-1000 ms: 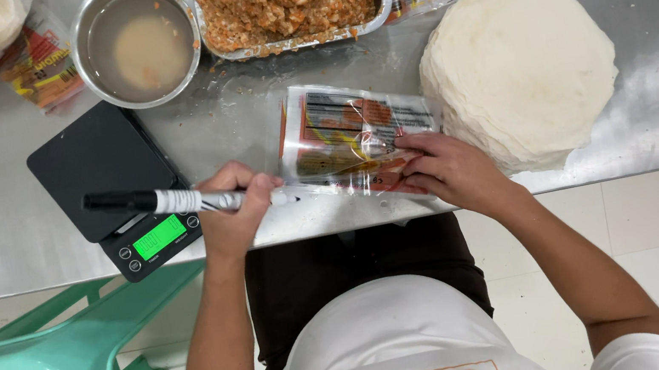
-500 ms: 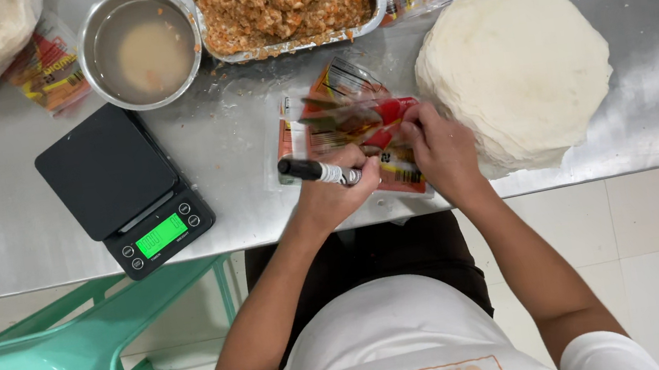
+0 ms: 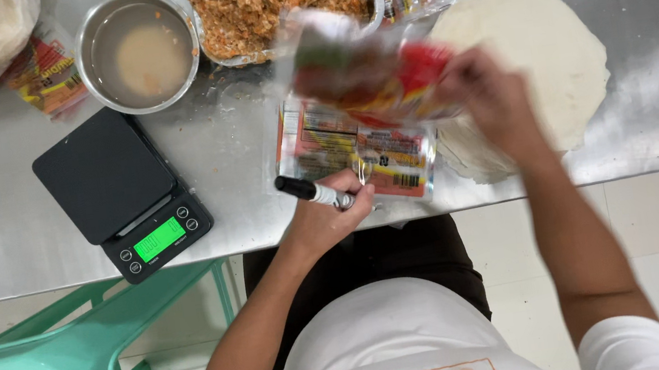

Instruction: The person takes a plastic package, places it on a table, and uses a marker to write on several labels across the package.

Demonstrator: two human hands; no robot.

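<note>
My left grip (image 3: 325,216) holds the marker (image 3: 312,192), long axis pointing up-left; flat packets (image 3: 354,145) lie just above-right. My right grip (image 3: 485,99) lifts a blurred packet (image 3: 369,72).

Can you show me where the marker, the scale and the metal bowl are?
marker (image 3: 312,193), head view, on its white barrel.
scale (image 3: 103,175), head view, on its black weighing plate.
metal bowl (image 3: 86,30), head view, on its left rim.

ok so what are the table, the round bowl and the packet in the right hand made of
Table: looks like brushed stainless steel, grey with dull streaky reflections. Round bowl: also metal, likely steel, with a shiny rim. Packet in the right hand: thin glossy printed plastic film, probably; it is motion-blurred.
</note>
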